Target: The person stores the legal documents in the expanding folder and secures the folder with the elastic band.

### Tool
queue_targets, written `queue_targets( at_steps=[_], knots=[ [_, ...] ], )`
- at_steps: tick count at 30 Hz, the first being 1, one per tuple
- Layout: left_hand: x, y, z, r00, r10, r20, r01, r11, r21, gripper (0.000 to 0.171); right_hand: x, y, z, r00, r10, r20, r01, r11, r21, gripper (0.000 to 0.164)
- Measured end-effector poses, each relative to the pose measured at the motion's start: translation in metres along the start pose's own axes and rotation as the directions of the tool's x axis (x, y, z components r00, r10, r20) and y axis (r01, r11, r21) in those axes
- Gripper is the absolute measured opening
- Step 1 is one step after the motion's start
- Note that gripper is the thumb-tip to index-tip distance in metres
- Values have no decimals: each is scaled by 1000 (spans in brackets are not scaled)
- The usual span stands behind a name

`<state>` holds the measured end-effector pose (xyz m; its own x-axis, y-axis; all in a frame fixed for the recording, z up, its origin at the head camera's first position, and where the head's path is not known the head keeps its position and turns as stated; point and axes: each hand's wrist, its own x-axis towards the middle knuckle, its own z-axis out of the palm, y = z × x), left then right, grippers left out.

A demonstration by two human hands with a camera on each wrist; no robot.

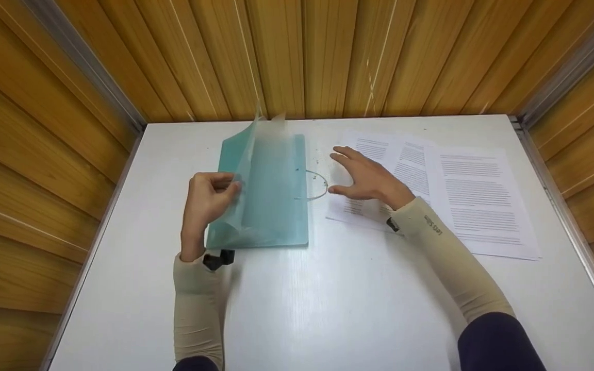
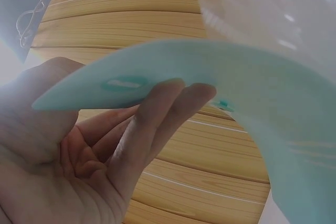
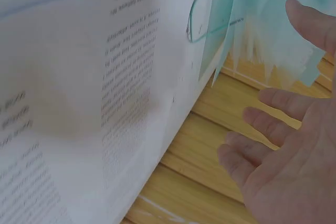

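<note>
A teal plastic document folder (image 1: 276,206) lies on the table, its translucent cover lifted and bowed upward. My left hand (image 1: 209,198) pinches the free edge of that cover; in the left wrist view the curved cover (image 2: 173,61) passes between thumb and fingers. Clear inner sleeves (image 3: 257,35) hang fanned out in the right wrist view. From the folder's right side loops a thin elastic cord (image 1: 326,181). Just right of the cord is my right hand (image 1: 369,178), fingers spread and holding nothing, overlapping the printed papers in the head view.
Several printed sheets (image 1: 482,206) lie overlapping on the right half of the white table (image 1: 328,309). Wood-patterned panels (image 1: 323,56) stand behind the table and along both sides. A black strap piece (image 1: 219,259) sits at the left wrist, near the folder's front edge.
</note>
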<state>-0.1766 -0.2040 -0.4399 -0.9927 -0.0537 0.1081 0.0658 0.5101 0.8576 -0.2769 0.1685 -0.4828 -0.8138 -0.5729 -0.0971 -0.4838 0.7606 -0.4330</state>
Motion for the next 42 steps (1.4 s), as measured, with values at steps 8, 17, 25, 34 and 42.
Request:
queue_targets(
  at_steps=[8,17,25,34,42],
  knots=[
    [0,0,-1,1000,7,-2,-7,1000,-2,29,-18,11,-18,998,46,-52,-46,999,-3,93],
    [1,2,5,1000,13,10,-13,1000,0,26,-43,29,-31,991,113,-67,-113,994,5,94],
    [1,0,5,1000,8,20,-8,1000,-3,27,-58,44,-43,983,166,-73,-166,986,9,95],
    [-1,-3,3,1000,7,8,-7,1000,-14,26,-80,66,-54,970,224,-89,-221,974,38,98],
    [0,0,3,1000,3,1,-3,1000,10,28,-103,89,-66,948,299,-109,-295,954,58,99]
  ],
)
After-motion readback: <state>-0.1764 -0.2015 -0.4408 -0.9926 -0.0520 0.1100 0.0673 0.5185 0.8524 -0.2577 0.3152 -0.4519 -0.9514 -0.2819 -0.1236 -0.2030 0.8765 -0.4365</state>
